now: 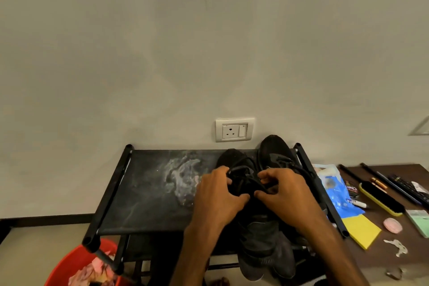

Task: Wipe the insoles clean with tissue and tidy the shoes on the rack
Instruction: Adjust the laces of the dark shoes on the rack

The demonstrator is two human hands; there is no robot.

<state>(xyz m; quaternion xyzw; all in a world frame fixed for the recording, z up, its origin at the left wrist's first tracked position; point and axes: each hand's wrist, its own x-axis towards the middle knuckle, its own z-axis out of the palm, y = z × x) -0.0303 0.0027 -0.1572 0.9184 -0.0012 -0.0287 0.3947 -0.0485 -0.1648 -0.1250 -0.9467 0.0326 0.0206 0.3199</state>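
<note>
Both forearms reach forward from the lower edge, close together; the left hand (218,195) and the right hand (286,193) lie backs up, thumbs almost touching; the fingers of both are curled and pinch the laces (242,169).

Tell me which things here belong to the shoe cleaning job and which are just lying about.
Job in hand: black shoes, shoe rack, laces gripped by left hand and right hand, crumpled tissue in the red bucket.

Lying about: brush, blue packet, yellow pad, pink lump, marker, wall socket.
</note>
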